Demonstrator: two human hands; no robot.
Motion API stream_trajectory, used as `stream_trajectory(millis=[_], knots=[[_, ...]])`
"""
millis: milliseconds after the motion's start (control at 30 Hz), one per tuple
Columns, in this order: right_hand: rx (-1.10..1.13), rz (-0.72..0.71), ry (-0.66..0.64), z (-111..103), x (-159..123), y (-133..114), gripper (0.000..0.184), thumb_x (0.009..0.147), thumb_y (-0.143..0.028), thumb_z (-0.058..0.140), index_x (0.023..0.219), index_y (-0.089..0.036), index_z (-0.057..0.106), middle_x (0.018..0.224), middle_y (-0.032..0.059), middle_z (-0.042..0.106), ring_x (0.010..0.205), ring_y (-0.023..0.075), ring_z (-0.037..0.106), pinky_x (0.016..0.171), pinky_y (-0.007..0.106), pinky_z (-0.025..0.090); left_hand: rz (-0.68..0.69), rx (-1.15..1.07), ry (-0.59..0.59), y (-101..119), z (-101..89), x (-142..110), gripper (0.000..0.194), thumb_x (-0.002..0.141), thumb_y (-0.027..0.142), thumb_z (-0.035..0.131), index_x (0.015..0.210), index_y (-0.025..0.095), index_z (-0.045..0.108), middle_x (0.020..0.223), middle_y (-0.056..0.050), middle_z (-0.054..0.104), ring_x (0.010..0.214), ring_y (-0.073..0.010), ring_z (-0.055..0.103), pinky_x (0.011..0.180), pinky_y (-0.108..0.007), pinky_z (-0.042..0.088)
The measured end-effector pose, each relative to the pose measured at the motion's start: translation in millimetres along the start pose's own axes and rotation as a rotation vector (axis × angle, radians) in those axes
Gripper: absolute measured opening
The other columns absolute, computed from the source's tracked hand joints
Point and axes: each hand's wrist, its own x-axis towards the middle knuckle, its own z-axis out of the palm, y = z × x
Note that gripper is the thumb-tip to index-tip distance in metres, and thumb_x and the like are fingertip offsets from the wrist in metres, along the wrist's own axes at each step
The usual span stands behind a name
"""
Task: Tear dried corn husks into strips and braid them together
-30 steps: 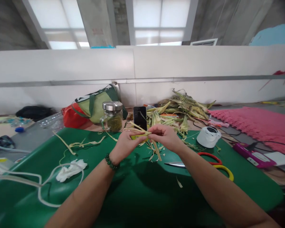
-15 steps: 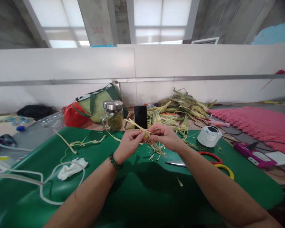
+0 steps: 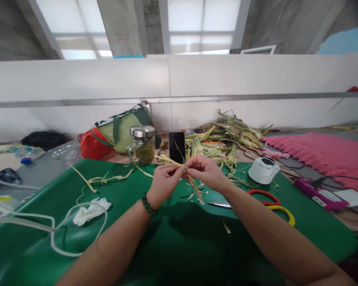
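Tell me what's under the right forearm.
Scissors lie there on the green mat: the blade tip shows left of the forearm, the red and yellow handles right. Their middle is covered, so I can't see the pivot.

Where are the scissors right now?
In the head view, the scissors lie on the green surface, right of centre, their middle hidden by the right forearm, the white object beyond their handles.

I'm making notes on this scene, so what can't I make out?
In the head view:
Strips: the gripped part, hidden by the left hand and right hand.
Scissors: the middle, hidden by the right forearm.
Pink cloth: its right end, cut off by the picture edge.
Red lettering on the pillar: too small and blurred to read.
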Motion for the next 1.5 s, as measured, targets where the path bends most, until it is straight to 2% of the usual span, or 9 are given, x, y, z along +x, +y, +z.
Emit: stream_trajectory(millis=[200,367,533,733,1033,1133,1233,1300,1500], knots=[[-0.003,0.010,0.078,-5.6,3.4,1.0,0.014,0.061,-0.019,0.064,0.067,-0.018,0.053,0.058,-0.0046,0.061,0.052,0.0103,0.060,0.053,0.023,0.050,0.037,0.019,-0.021,0.4,1.5,-2.2,0.020,0.078,0.027,0.059,0.070,0.019,0.076,0.068,-0.004,0.073,0.065,-0.0188,0.066,0.063,-0.025,0.049],[0.000,-0.020,0.116,-14.0,5.2,-3.6,0.014,0.062,-0.021,0.064,0.069,-0.018,0.053,0.052,-0.0053,0.057,0.047,0.0091,0.056,0.048,0.021,0.046,-0.063,-0.098,0.092,3.0,-2.3,-0.7,0.018,0.075,0.026,0.060,0.078,0.018,0.076,0.079,-0.005,0.074,0.069,-0.0204,0.068,0.066,-0.029,0.052],[-0.034,0.002,0.017,-4.4,0.1,-6.5,0.015,0.061,-0.020,0.064,0.070,-0.018,0.052,0.058,-0.0037,0.060,0.052,0.0101,0.058,0.051,0.022,0.047,0.104,0.062,0.010,5.2,-4.9,1.1,0.011,0.070,0.024,0.068,0.075,0.021,0.076,0.085,-0.006,0.074,0.089,-0.0242,0.065,0.085,-0.033,0.047],[-0.085,0.021,0.046,-3.0,-0.1,-3.3,0.013,0.059,-0.018,0.062,0.067,-0.018,0.052,0.054,-0.0051,0.056,0.049,0.0091,0.055,0.049,0.021,0.044,0.093,0.143,-0.016,5.0,-4.9,-0.3,0.018,0.076,0.024,0.061,0.065,0.020,0.074,0.065,-0.004,0.072,0.064,-0.0188,0.063,0.064,-0.028,0.048],[0.055,0.019,0.012,-7.7,2.0,-5.4,0.010,0.062,-0.018,0.061,0.069,-0.018,0.053,0.054,-0.0050,0.059,0.049,0.0087,0.056,0.050,0.022,0.046,-0.263,-0.469,-0.027,-0.5,2.9,0.2,0.023,0.067,0.034,0.067,0.071,0.012,0.073,0.069,-0.007,0.073,0.061,-0.0173,0.066,0.067,-0.031,0.056],[0.048,0.048,-0.031,-8.9,1.0,-6.7,0.014,0.063,-0.018,0.063,0.073,-0.018,0.054,0.058,-0.0041,0.060,0.053,0.0100,0.058,0.052,0.022,0.047,-0.180,-0.382,-0.076,0.0,2.1,-0.5,0.022,0.069,0.031,0.067,0.078,0.012,0.073,0.077,-0.008,0.074,0.066,-0.0184,0.067,0.068,-0.031,0.056],[0.016,0.041,-0.105,-8.7,0.4,-5.9,0.017,0.064,-0.022,0.066,0.073,-0.018,0.052,0.064,-0.0021,0.061,0.059,0.0112,0.059,0.054,0.023,0.047,-0.019,-0.184,-0.146,0.3,-0.3,-0.2,0.023,0.071,0.030,0.067,0.087,0.015,0.074,0.098,-0.009,0.073,0.086,-0.0226,0.066,0.079,-0.033,0.053],[-0.026,0.025,-0.127,-7.2,0.5,-4.0,0.020,0.066,-0.026,0.068,0.073,-0.018,0.051,0.066,-0.0015,0.060,0.060,0.0112,0.058,0.056,0.024,0.046,0.028,-0.071,-0.131,-0.9,-1.7,1.0,0.020,0.074,0.030,0.064,0.084,0.017,0.075,0.104,-0.007,0.071,0.095,-0.0239,0.064,0.085,-0.034,0.051],[-0.221,-0.075,0.025,-5.1,-1.5,-3.8,0.023,0.066,-0.021,0.064,0.075,-0.020,0.043,0.065,-0.0043,0.054,0.057,0.0093,0.051,0.052,0.021,0.040,-0.243,-0.212,-0.117,-5.2,-4.1,5.5,0.037,0.077,0.043,0.060,0.094,0.012,0.072,0.086,-0.008,0.074,0.070,-0.0193,0.068,0.066,-0.029,0.056]])
